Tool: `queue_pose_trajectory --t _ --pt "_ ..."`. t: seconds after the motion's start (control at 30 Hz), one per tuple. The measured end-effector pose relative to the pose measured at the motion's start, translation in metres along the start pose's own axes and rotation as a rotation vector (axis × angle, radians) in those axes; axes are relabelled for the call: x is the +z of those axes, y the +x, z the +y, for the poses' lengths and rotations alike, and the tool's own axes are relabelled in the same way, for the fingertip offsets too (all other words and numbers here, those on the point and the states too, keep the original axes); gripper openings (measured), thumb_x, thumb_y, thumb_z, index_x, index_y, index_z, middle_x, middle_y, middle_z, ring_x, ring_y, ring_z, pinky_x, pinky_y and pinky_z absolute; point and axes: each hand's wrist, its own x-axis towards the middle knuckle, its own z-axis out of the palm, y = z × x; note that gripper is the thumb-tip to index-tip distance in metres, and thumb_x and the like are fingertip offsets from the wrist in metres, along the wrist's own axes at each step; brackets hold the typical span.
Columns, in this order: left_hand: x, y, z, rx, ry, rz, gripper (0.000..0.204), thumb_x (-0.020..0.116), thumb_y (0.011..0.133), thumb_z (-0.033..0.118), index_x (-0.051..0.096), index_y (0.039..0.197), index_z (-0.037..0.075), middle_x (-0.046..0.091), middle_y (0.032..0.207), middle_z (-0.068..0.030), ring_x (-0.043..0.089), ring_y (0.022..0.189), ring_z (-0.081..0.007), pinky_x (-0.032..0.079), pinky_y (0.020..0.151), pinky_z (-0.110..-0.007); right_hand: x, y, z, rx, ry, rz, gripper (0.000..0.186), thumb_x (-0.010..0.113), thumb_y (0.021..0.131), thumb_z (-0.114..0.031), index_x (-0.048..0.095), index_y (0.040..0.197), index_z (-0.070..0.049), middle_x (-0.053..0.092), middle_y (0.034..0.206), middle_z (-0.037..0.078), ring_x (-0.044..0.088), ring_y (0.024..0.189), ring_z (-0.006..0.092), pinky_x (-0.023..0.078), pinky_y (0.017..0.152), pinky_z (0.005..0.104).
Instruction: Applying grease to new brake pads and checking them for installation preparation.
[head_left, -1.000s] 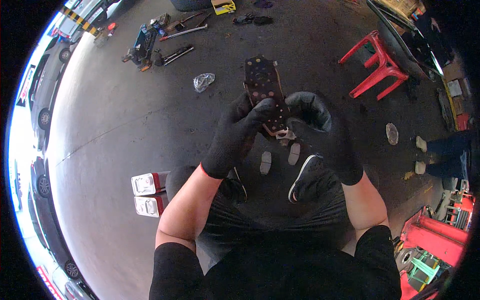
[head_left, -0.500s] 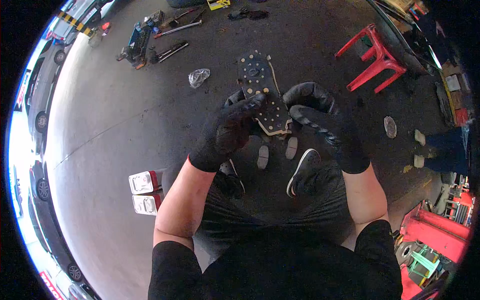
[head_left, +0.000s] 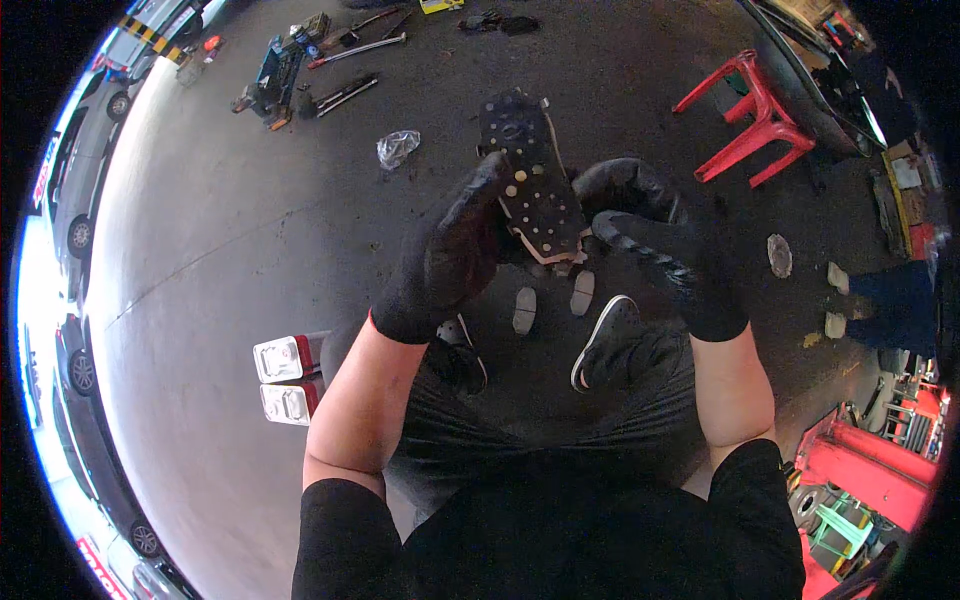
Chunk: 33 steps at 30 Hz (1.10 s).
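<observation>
Shifted since the earlier frame: my left hand's (head_left: 450, 245) thumb, now farther up the plate's (head_left: 537, 195) left edge. Left hand: pinching plate, fingers hidden. Plate: between my hands. Right hand (head_left: 690, 245): at plate's right edge, thumb and fingers spread; contact, cannot tell. Blocks (head_left: 525, 311), two: floor, below my grip. Bag (head_left: 398, 149): floor, left of grip. Stool (head_left: 765, 120): well right.

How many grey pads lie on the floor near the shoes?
2: the left pad between the shoes, the right pad nearer the right shoe. More may be hidden beneath the spotted piece.
</observation>
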Motion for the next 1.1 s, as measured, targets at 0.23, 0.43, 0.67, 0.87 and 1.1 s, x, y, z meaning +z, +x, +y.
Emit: queue_pose_trajectory --t 0.23,0.43,0.67,0.87,1.1 --pt "0.004 0.002 0.003 0.029 0.123 -0.004 0.054 0.046 0.110 0.036 0.038 0.157 0.010 0.053 0.150 -0.0124 0.059 0.132 -0.0253 0.053 0.107 -0.045 0.009 0.004 0.012 -0.162 -0.135 0.062 0.034 0.074 0.094 -0.007 0.064 0.126 -0.003 0.070 0.110 0.003 0.065 0.097 0.0084 0.055 0.081 0.0263" --pt "0.009 -0.002 0.004 -0.035 0.194 0.101 0.047 0.056 0.107 0.039 0.058 0.139 0.004 0.068 0.126 -0.0113 0.067 0.113 -0.0229 0.054 0.099 -0.039 0.017 0.004 0.021 -0.137 -0.196 0.163 0.028 0.073 0.095 -0.007 0.063 0.121 -0.002 0.069 0.108 0.003 0.064 0.098 0.0082 0.054 0.085 0.0266" --pt "0.009 0.001 -0.002 0.002 0.386 0.194 0.034 0.057 0.106 0.023 0.060 0.135 0.004 0.070 0.122 -0.0113 0.069 0.105 -0.0213 0.058 0.088 -0.038 0.018 0.005 0.024 -0.191 -0.242 0.101 0.026 0.073 0.094 -0.008 0.062 0.117 -0.002 0.067 0.102 0.002 0.061 0.094 0.0075 0.052 0.085 0.0267" --pt "0.013 0.001 -0.005 0.045 0.338 0.213 0.033 0.058 0.106 0.022 0.060 0.134 0.004 0.070 0.119 -0.0091 0.069 0.103 -0.0198 0.057 0.086 -0.035 0.021 0.001 0.025 -0.169 -0.186 0.119 0.027 0.074 0.094 -0.010 0.062 0.116 -0.002 0.066 0.100 0.001 0.059 0.094 0.0068 0.051 0.085 0.0261" --pt "0.011 0.002 -0.005 0.031 0.422 0.226 0.033 0.058 0.107 0.024 0.062 0.132 0.004 0.070 0.118 -0.0083 0.068 0.103 -0.0177 0.054 0.089 -0.033 0.023 -0.001 0.020 -0.129 -0.203 0.130 0.025 0.074 0.094 -0.010 0.063 0.115 -0.003 0.067 0.101 0.002 0.060 0.095 0.0065 0.051 0.085 0.0258"
